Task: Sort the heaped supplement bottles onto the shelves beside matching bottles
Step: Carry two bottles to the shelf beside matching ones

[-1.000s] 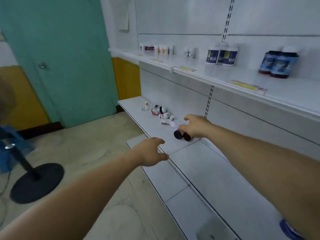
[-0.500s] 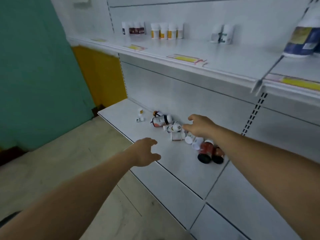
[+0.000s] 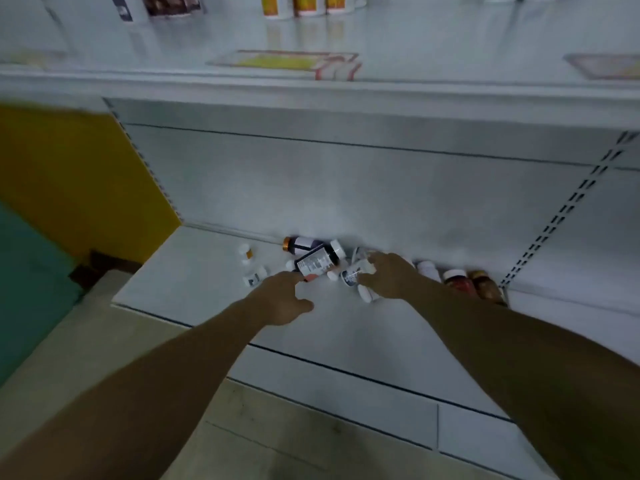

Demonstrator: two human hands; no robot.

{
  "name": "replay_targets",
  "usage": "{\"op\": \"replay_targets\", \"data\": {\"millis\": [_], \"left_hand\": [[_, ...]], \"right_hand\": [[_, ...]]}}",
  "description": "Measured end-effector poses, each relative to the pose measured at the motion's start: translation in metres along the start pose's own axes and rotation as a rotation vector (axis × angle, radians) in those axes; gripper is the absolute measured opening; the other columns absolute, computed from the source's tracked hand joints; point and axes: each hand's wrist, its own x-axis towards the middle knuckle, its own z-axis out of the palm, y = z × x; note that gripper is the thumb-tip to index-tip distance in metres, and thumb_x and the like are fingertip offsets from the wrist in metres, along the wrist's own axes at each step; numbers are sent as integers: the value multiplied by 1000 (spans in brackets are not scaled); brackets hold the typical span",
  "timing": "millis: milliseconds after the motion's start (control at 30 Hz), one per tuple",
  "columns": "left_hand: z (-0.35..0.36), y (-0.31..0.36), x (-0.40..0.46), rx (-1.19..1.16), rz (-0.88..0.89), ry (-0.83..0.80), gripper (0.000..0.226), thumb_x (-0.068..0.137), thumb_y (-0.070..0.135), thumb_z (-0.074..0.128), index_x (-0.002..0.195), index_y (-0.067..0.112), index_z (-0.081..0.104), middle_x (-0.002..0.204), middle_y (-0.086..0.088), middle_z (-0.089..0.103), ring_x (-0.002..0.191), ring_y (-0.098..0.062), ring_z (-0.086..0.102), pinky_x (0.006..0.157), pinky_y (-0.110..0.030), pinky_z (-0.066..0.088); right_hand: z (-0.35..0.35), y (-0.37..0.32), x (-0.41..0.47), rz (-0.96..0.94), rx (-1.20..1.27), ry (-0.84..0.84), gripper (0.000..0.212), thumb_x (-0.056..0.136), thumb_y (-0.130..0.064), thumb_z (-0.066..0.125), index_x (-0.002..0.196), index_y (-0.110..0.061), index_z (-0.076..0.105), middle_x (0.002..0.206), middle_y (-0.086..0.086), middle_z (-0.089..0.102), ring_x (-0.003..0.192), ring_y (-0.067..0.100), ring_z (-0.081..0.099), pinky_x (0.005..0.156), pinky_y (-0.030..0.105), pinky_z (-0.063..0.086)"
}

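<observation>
Both hands [image 3: 282,299] [image 3: 391,280] reach the heaped bottles [image 3: 317,263].

Lower shelf [image 3: 214,306]: painted sheet metal, pale grey, smooth, semi-matt. Back panel [image 3: 346,188] above it: same metal finish, with a slotted metal upright [image 3: 554,220] at its right end. Upper shelf [image 3: 433,39]: glossier, mirrors the bottles standing on it. Heaped bottles [image 3: 313,263] on the lower shelf: smooth glossy plastic, paper labels, white plastic caps. Two amber bottles [image 3: 472,284] right of the heap: translucent, shiny. Floor [image 3: 104,341] below the lower shelf: dull beige tile, scuffed.
</observation>
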Motion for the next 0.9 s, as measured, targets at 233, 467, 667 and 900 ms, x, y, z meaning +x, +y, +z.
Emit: {"op": "replay_targets", "data": {"millis": [233,467,667,900], "left_hand": [[15,-33,111,-24,210,49,71,77,38,71,139,22,39,137,-8,47,123,-29,48,101,-44,42],[63,-33,169,159,142,181,102,81,39,69,150,16,-3,153,-10,19,138,-31,25,107,-49,32],[53,-32,158,-131,183,290,81,81,21,69,146,12,23,137,-16,44,117,-35,49,96,-48,44],[26,-14,57,-1258,-31,-85,34,91,3,54,122,15,49,111,-10,62,91,-20,62,85,-33,49]], "right_hand": [[95,11,25,301,55,19,64,91,-46,53,147,-31,25,150,17,15,133,39,31,106,41,36],[128,31,36,415,226,353,39,94,-41,50,121,-14,41,124,14,48,105,35,56,83,38,46],[125,43,27,436,363,349,44,96,-27,44,139,-27,34,125,15,53,111,35,54,85,34,41],[124,46,10,527,546,340,43,91,-29,54,130,-22,36,118,15,56,98,32,58,77,35,47]]}}
